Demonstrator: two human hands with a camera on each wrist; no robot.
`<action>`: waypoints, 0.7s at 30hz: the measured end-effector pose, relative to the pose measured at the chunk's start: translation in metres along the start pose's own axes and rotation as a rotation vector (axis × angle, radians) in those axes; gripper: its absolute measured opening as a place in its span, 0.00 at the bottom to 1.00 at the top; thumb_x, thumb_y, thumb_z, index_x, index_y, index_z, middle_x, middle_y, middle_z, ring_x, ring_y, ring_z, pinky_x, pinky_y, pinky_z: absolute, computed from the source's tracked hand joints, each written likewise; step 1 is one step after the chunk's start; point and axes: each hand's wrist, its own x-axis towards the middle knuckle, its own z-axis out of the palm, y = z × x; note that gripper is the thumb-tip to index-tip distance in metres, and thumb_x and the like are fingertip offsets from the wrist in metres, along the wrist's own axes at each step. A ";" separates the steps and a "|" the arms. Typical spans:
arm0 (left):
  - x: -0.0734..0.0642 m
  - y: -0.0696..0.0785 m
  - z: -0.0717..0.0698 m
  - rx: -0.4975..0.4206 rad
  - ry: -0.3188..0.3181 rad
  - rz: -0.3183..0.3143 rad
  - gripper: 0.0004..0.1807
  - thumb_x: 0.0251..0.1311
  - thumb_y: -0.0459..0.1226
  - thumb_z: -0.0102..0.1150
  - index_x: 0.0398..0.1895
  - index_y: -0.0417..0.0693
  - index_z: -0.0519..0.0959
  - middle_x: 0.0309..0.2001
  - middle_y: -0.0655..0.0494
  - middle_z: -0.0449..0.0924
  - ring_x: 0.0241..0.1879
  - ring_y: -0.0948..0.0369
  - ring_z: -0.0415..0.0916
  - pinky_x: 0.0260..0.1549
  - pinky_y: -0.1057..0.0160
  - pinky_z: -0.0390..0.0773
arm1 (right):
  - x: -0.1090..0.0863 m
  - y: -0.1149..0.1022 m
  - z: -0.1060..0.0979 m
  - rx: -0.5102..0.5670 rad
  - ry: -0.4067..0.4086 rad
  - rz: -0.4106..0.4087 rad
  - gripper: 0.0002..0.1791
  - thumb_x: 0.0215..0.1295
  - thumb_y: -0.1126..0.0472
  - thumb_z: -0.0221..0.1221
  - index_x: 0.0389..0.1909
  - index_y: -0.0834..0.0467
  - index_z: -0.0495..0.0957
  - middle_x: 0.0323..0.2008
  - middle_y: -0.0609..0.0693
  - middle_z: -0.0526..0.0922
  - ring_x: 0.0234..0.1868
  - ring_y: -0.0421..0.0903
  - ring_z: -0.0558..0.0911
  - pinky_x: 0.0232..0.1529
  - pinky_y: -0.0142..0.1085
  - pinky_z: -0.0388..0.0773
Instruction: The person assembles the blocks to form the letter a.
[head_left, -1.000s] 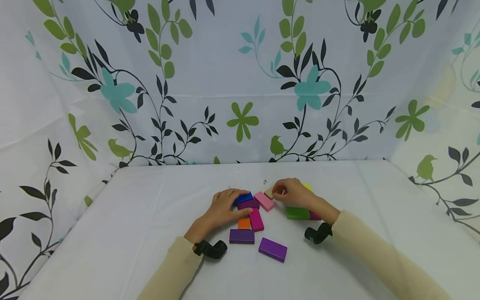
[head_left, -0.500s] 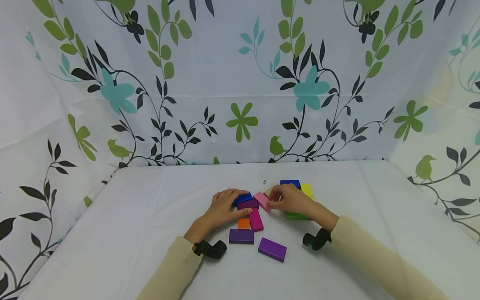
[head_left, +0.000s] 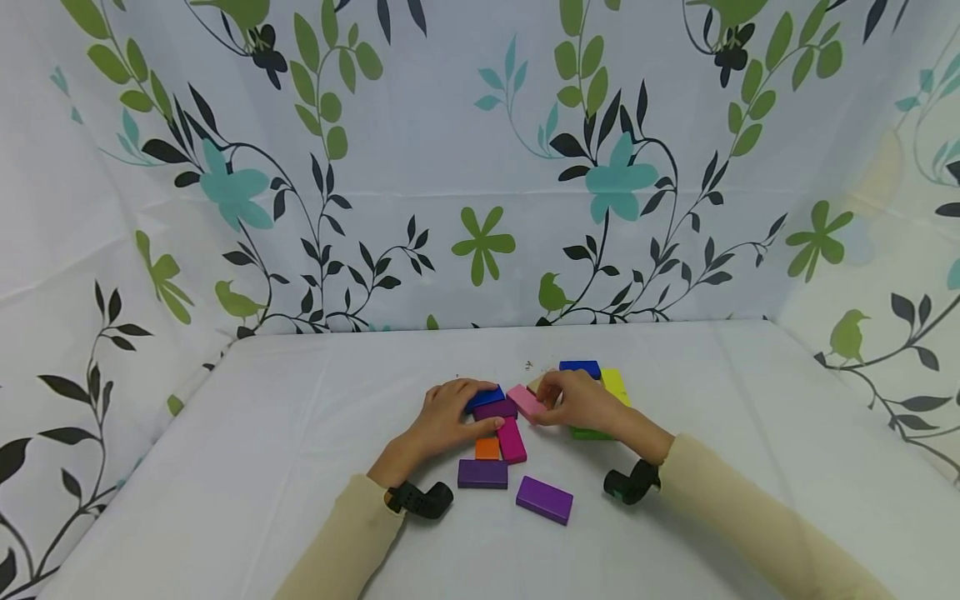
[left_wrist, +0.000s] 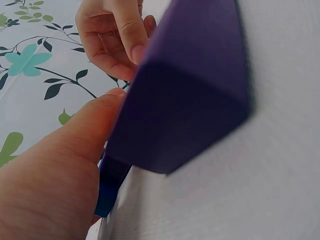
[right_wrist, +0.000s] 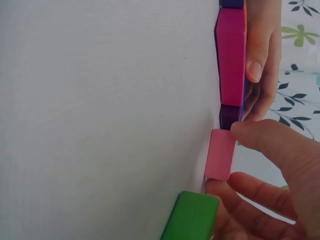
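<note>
Your right grip (head_left: 577,400) pinches the pink block (head_left: 524,402) between thumb and fingertips on the white table (head_left: 360,375). From that block, the tan block (head_left: 533,384) sits at 1 o'clock, the far blue block (head_left: 580,365) at 2, the yellow block (head_left: 615,382) at 3 and the green block (head_left: 591,434) at 4. Your left grip (head_left: 450,417), at 9, is unclenched, relaxed fingers on the near blue block (head_left: 490,396), thumb by the magenta block (head_left: 513,442) at 7.
</note>
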 end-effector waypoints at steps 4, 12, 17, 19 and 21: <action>0.000 -0.001 -0.001 -0.003 0.002 0.000 0.33 0.61 0.56 0.59 0.68 0.57 0.69 0.67 0.49 0.67 0.69 0.47 0.57 0.66 0.39 0.49 | 0.001 -0.001 0.000 -0.003 0.006 0.018 0.15 0.55 0.56 0.71 0.35 0.59 0.78 0.30 0.47 0.80 0.32 0.41 0.75 0.33 0.30 0.76; 0.000 -0.003 0.002 0.012 0.011 0.009 0.32 0.62 0.56 0.59 0.67 0.57 0.69 0.67 0.49 0.68 0.69 0.47 0.57 0.65 0.39 0.50 | 0.002 -0.001 0.003 -0.008 0.016 0.045 0.15 0.55 0.55 0.71 0.35 0.59 0.78 0.31 0.47 0.80 0.33 0.41 0.75 0.33 0.30 0.76; 0.000 -0.002 0.002 0.005 0.012 0.009 0.32 0.62 0.56 0.59 0.67 0.57 0.69 0.67 0.49 0.68 0.70 0.47 0.56 0.65 0.39 0.49 | 0.000 -0.001 0.003 -0.030 0.021 0.042 0.14 0.54 0.57 0.71 0.36 0.59 0.78 0.31 0.47 0.81 0.33 0.42 0.76 0.35 0.31 0.76; 0.000 -0.002 0.002 0.005 0.013 0.009 0.32 0.62 0.56 0.59 0.67 0.57 0.69 0.67 0.49 0.68 0.70 0.47 0.56 0.66 0.39 0.49 | 0.000 -0.001 0.002 -0.039 0.023 0.045 0.14 0.55 0.58 0.71 0.36 0.59 0.79 0.32 0.47 0.81 0.33 0.42 0.76 0.36 0.32 0.76; 0.000 -0.001 0.002 0.004 0.015 0.011 0.32 0.62 0.56 0.59 0.67 0.57 0.70 0.67 0.49 0.68 0.70 0.47 0.56 0.65 0.39 0.49 | 0.000 0.000 0.002 -0.042 0.023 0.051 0.14 0.55 0.58 0.71 0.37 0.59 0.79 0.32 0.47 0.81 0.34 0.43 0.76 0.36 0.32 0.75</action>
